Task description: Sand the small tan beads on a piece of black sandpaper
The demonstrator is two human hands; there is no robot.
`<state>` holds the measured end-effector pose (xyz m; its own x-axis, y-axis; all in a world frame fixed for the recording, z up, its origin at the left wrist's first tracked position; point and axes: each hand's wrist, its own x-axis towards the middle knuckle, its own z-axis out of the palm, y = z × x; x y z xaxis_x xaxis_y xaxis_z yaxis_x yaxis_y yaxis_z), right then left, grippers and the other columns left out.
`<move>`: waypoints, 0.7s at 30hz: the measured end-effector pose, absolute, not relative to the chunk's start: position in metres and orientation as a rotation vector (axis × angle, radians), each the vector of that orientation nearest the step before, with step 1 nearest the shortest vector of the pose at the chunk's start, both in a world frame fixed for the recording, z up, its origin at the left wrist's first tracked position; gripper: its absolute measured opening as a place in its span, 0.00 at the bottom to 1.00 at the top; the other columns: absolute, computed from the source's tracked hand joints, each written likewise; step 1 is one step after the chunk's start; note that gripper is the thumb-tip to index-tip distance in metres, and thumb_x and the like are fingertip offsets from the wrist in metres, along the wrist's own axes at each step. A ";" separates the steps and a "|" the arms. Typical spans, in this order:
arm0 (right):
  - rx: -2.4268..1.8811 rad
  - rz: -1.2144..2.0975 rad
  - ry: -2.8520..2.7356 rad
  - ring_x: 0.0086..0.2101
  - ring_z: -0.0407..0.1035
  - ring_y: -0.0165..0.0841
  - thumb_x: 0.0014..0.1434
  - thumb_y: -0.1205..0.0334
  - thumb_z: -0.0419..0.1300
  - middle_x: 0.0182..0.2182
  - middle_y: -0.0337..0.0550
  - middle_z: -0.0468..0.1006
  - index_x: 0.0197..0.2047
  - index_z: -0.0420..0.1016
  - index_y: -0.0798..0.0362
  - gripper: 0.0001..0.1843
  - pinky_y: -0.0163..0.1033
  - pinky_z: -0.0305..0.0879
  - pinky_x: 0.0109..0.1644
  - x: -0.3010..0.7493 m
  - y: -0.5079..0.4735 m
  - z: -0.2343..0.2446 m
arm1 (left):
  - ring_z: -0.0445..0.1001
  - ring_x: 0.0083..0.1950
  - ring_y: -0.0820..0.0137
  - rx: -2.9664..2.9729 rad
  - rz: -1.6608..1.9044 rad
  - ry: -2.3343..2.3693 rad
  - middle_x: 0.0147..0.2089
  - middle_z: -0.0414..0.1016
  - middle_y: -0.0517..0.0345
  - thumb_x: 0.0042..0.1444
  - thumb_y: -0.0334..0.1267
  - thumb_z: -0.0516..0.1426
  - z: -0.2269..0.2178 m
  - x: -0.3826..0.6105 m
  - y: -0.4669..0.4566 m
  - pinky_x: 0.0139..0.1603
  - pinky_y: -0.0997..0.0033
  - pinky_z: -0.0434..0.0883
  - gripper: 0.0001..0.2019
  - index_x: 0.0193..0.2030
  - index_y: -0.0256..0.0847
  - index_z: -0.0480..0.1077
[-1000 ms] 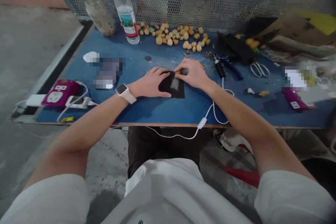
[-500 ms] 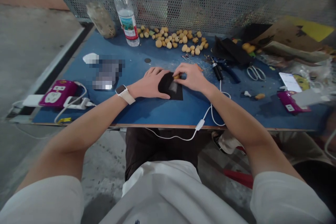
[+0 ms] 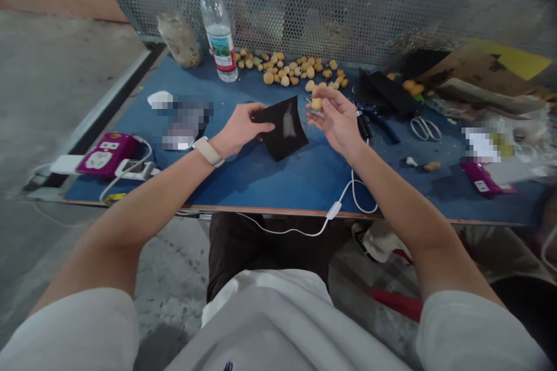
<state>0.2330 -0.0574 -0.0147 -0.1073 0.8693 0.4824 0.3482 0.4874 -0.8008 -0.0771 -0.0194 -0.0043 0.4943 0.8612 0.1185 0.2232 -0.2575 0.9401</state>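
Note:
My left hand pinches the left edge of a black sheet of sandpaper, which is tilted up off the table. A pale, dusty rubbed patch marks its face. To the right of the sheet, my right hand holds a small tan gourd between thumb and fingers, apart from the sandpaper. Behind both hands, several more small gourds lie in a loose row along the back of the blue table.
A water bottle and a cloudy jar stand at the back left. Pliers, scissors and a black-handled tool with a white cable lie right. Purple power strips sit at the left. Mesh rises behind.
My left hand has lifted the sandpaper, which lay flat under it. My right hand has moved right and away from the sheet with the gourd. The view has shifted slightly.

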 end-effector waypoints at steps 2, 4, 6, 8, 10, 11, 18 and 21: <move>-1.046 0.620 -1.681 0.61 0.92 0.52 0.72 0.17 0.80 0.60 0.48 0.95 0.72 0.91 0.32 0.39 0.60 0.94 0.65 0.228 -0.059 -0.015 | 0.92 0.63 0.44 1.629 0.839 0.884 0.58 0.92 0.43 0.66 0.50 0.75 -0.009 -0.073 -0.021 0.68 0.35 0.92 0.19 0.58 0.44 0.85; -1.072 0.583 -1.650 0.63 0.92 0.53 0.73 0.16 0.78 0.59 0.49 0.95 0.71 0.93 0.34 0.39 0.61 0.94 0.66 0.224 -0.059 -0.020 | 0.91 0.69 0.43 1.538 0.856 0.853 0.60 0.93 0.42 0.70 0.50 0.73 -0.015 -0.068 -0.023 0.70 0.34 0.92 0.20 0.62 0.43 0.85; -1.081 0.505 -1.630 0.65 0.90 0.54 0.75 0.17 0.77 0.61 0.50 0.94 0.69 0.93 0.35 0.37 0.62 0.93 0.69 0.222 -0.060 -0.026 | 0.91 0.70 0.42 1.483 0.850 0.832 0.60 0.94 0.43 0.74 0.51 0.71 -0.020 -0.063 -0.025 0.69 0.33 0.93 0.21 0.67 0.44 0.85; -1.054 0.413 -1.643 0.68 0.88 0.55 0.77 0.20 0.76 0.65 0.51 0.91 0.66 0.94 0.36 0.33 0.64 0.92 0.73 0.221 -0.063 -0.030 | 0.92 0.69 0.43 1.450 0.840 0.790 0.61 0.95 0.45 0.77 0.53 0.71 -0.022 -0.059 -0.029 0.68 0.32 0.93 0.22 0.71 0.47 0.85; -1.029 0.334 -1.684 0.70 0.87 0.57 0.81 0.25 0.75 0.66 0.53 0.90 0.65 0.94 0.36 0.27 0.67 0.90 0.76 0.221 -0.068 -0.030 | 0.92 0.70 0.43 1.429 0.831 0.730 0.63 0.95 0.45 0.80 0.56 0.70 -0.020 -0.056 -0.035 0.71 0.32 0.93 0.23 0.73 0.48 0.84; -1.031 0.300 -1.712 0.70 0.86 0.58 0.83 0.28 0.74 0.65 0.53 0.90 0.64 0.95 0.36 0.24 0.68 0.88 0.77 0.221 -0.071 -0.028 | 0.92 0.70 0.43 1.418 0.824 0.705 0.64 0.95 0.44 0.81 0.57 0.69 -0.019 -0.054 -0.039 0.72 0.33 0.92 0.24 0.74 0.48 0.84; -1.084 0.203 -1.999 0.69 0.84 0.64 0.87 0.44 0.69 0.65 0.57 0.92 0.64 0.95 0.36 0.14 0.78 0.80 0.81 0.213 -0.080 -0.015 | 0.92 0.64 0.49 1.384 0.825 0.693 0.57 0.93 0.47 0.84 0.56 0.67 -0.025 -0.041 -0.052 0.70 0.42 0.91 0.19 0.68 0.46 0.84; -1.091 0.165 -2.112 0.67 0.84 0.64 0.88 0.47 0.67 0.65 0.57 0.91 0.67 0.94 0.38 0.15 0.77 0.81 0.80 0.208 -0.074 -0.019 | 0.91 0.60 0.53 1.391 0.843 0.741 0.52 0.90 0.49 0.84 0.52 0.66 -0.035 -0.037 -0.049 0.67 0.49 0.90 0.13 0.59 0.45 0.83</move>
<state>0.2084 -0.0736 -0.0190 -0.3642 0.7480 0.5549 0.6527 0.6300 -0.4209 -0.0367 -0.0489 -0.0352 0.5209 0.8526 0.0407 -0.0681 -0.0060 0.9977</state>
